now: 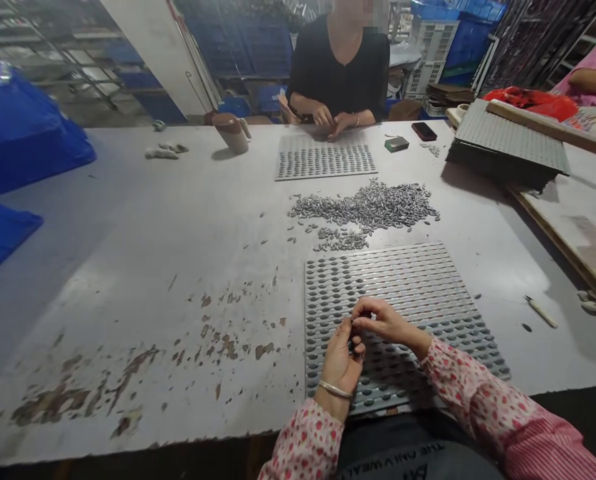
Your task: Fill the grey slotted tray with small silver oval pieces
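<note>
at the near edge of the table (pixel 178 220), right of centre at the bottom, its worn rim runs just beneath the ridged board (pixel 403 273), with little room between rim and board. over the board, the left hand (pixel 342 360) is curled nearly closed around small dark pieces (pixel 351 345). the right hand (pixel 385 321) bends thumb and forefinger into a ring, their tips at the left fingertips; whether they pinch a piece i cannot tell. oval pieces fill the board's left columns and lower right; its upper middle is bare. the wide left half of the table is open, though stained and chipped toward the bottom. at lower right, a pale-handled tool (pixel 543 313) lies apart from the board with open surface around it. beyond the board's top edge, the loose heap (pixel 378 205) sits close by, leaving a strip before the far board (pixel 298 145). the seated person (pixel 341 67) there has both hands at that board's far edge, fingers blurred. the hands and forearms hide part of the near board, the stacked sheets (pixel 513 143) at upper right block what lies behind, and the blue coverings (pixel 23 127) are cut off at the left
</note>
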### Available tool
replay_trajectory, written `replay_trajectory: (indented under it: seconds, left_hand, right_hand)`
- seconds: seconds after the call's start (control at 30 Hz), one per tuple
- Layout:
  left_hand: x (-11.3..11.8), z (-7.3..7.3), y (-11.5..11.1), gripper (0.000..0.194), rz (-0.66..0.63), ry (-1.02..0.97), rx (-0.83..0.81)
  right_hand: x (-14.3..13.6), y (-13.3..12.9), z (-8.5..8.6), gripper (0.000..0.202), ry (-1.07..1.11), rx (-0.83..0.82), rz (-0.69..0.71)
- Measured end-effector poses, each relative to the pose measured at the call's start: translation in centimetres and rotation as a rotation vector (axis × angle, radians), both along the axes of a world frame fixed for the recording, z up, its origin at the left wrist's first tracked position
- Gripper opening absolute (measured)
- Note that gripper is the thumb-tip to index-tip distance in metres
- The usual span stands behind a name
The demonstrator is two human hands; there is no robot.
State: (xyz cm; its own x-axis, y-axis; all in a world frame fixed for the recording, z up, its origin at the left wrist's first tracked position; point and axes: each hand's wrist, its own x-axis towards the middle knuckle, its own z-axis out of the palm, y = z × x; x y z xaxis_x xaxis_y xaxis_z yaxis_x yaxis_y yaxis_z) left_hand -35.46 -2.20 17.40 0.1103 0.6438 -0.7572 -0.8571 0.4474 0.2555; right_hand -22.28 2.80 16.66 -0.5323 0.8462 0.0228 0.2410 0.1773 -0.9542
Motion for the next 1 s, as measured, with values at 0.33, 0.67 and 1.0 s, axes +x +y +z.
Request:
replay_trajectory:
  seconds: [0.33,0.67,1.0]
  left_hand:
    - [-1.0,1.1,-0.8,0.007,-0.081,-0.026,0.018]
    - [-0.8,0.2,-1.2,0.011,-0.089,0.023,0.033]
    - [-0.3,0.0,0.1,0.007,0.046,0.075,-0.006]
  right_hand:
    - [0.9,8.1,-3.2,0.015,-0.459,0.1,-0.305]
    - [-0.4,8.6,-3.2,0.013,-0.789,0.239,-0.324]
    - [-0.1,2.3,0.2,0.026,-0.065,-0.168,0.085]
